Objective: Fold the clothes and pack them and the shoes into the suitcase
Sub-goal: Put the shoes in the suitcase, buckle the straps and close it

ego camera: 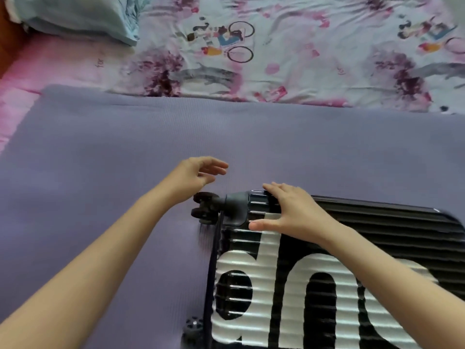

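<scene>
A black ribbed suitcase [392, 238] with large white letters lies flat and closed on a purple mat [113, 159], at the lower right. Its wheels [205, 207] stick out at the left end. My right hand [292, 210] rests on the suitcase's far left corner with fingers spread and straight. My left hand [201, 172] hovers over the mat just beyond the wheels, fingers relaxed and holding nothing. No clothes or shoes show in this view.
The mat lies on a bed with a flowered, cartoon-print sheet [302, 51]. A light blue pillow [75, 16] sits at the far left. A second wheel [193, 326] shows at the suitcase's near left corner.
</scene>
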### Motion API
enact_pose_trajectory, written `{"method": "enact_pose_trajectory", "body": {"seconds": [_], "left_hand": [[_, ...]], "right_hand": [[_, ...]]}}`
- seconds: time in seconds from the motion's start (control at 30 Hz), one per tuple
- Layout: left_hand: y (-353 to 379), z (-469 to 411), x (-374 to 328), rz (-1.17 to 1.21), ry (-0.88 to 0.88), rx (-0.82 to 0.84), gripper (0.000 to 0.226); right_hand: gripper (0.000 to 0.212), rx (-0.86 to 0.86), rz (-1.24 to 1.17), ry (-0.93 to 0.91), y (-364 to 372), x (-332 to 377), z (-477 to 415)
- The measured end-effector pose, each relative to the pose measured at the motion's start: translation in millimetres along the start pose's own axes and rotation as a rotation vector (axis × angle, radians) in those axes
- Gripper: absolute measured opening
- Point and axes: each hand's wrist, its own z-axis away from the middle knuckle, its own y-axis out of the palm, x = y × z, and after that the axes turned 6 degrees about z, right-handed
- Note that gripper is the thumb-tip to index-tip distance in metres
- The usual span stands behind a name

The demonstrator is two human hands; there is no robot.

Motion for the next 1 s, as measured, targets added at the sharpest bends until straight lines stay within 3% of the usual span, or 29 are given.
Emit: {"method": "enact_pose_trajectory", "body": {"seconds": [0.1, 0.37, 0.53, 0.67, 0.77, 0.87, 1.0], "left_hand": [[-7, -26, 14, -0.025, -0.052, 0.141, 0.037], [20, -74, 47, -0.169, -0.101, 0.44, 0.049], [43, -97, 49, -0.329, -0.056, 0.569, 0.067], [53, -107, 44, -0.42, 0.051, 0.663, 0.058], [52, -111, 47, -0.502, 0.153, 0.657, 0.038], [45, -111, 56, -0.574, 0.233, 0.549, 0.016], [38, -100, 76, -0.556, 0.374, 0.364, 0.011]], "right_hand": [[0.128, -0.018, 0.003, 0.051, 6, -2, -5], [0.114, 0.015, -0.025, 0.117, 8, 8, -13], [0.113, 0.041, -0.018, 0.103, 8, 7, -16], [0.112, 0.042, -0.008, 0.103, 7, 8, -15], [0.112, 0.052, -0.017, 0.11, 5, 9, -16], [0.112, 0.059, -0.008, 0.113, 6, 9, -16], [0.113, 0.026, 0.002, 0.105, 11, 9, -14]]}}
